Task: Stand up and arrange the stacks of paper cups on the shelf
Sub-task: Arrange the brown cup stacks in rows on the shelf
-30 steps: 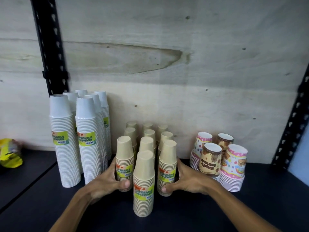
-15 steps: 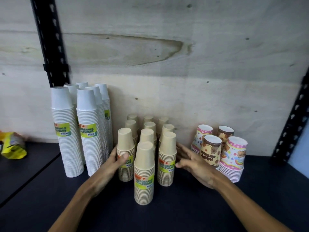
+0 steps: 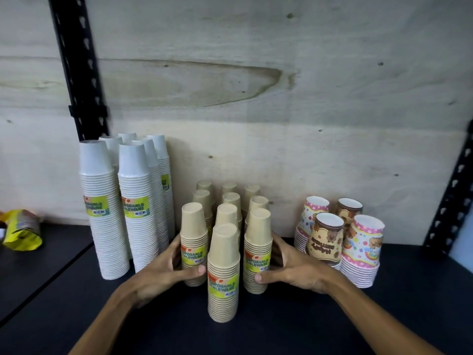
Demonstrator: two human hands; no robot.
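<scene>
Several upright stacks of tan paper cups stand in rows on the black shelf (image 3: 384, 324). My left hand (image 3: 163, 275) grips the front-left tan stack (image 3: 193, 234), thumb across its front and fingers behind. My right hand (image 3: 294, 270) grips the front-right tan stack (image 3: 258, 242) the same way. One more tan stack (image 3: 224, 267) stands alone in front, between my thumbs, touched by neither hand. Tall white cup stacks (image 3: 133, 201) stand at the left. Short printed cup stacks (image 3: 358, 247) stand at the right.
A plywood back wall (image 3: 281, 111) closes the shelf behind the cups. Black slotted uprights stand at the left (image 3: 82, 85) and right (image 3: 453, 196). A crumpled yellow packet (image 3: 21, 231) lies on the neighbouring shelf at the far left.
Half a second ago both hands were loose beside the tan stacks; now each has closed around a front outer stack. The view has shifted slightly.
</scene>
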